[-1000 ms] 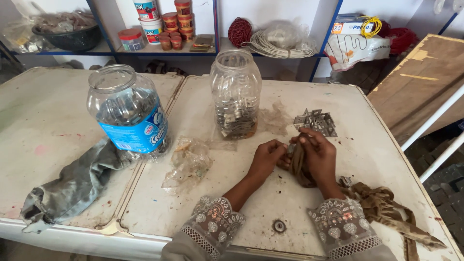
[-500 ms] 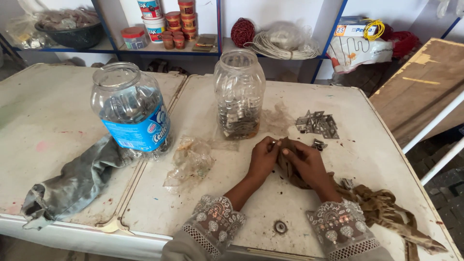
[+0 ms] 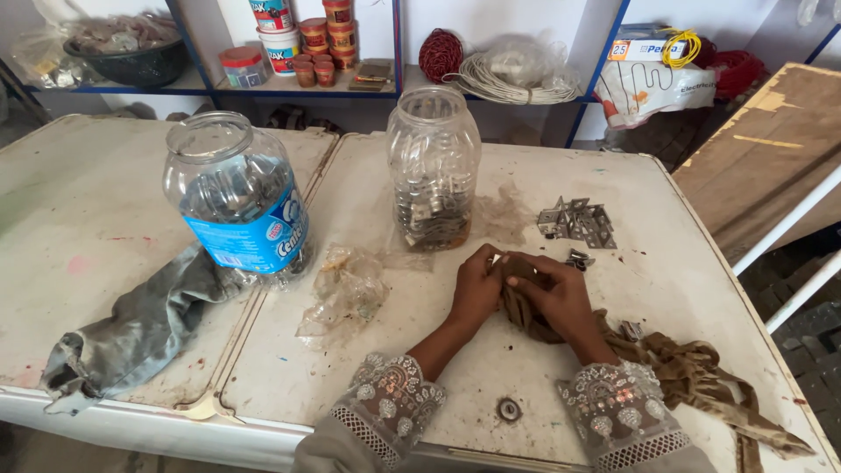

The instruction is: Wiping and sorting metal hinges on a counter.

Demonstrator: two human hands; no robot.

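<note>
Gripping hands (image 3: 524, 291) on crumpled brown cloth (image 3: 692, 372)

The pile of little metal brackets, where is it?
The pile of metal brackets lies on the white table, right of the clear jar, just beyond the right hand.

Two bare hands in embroidered grey sleeves

The left hand (image 3: 477, 289) and right hand (image 3: 556, 298) are uncovered, with no gloves, and no rings or bands can be made out at this size. Both forearms come up from the lower middle of the frame out of loose grey-beige sleeves. Each sleeve ends in a broad cuff: the left cuff (image 3: 390, 407) and right cuff (image 3: 618, 407) carry pale, raised floral embroidery with rounded motifs, and each is edged with a strip of white openwork lace showing a fine net pattern.
</note>
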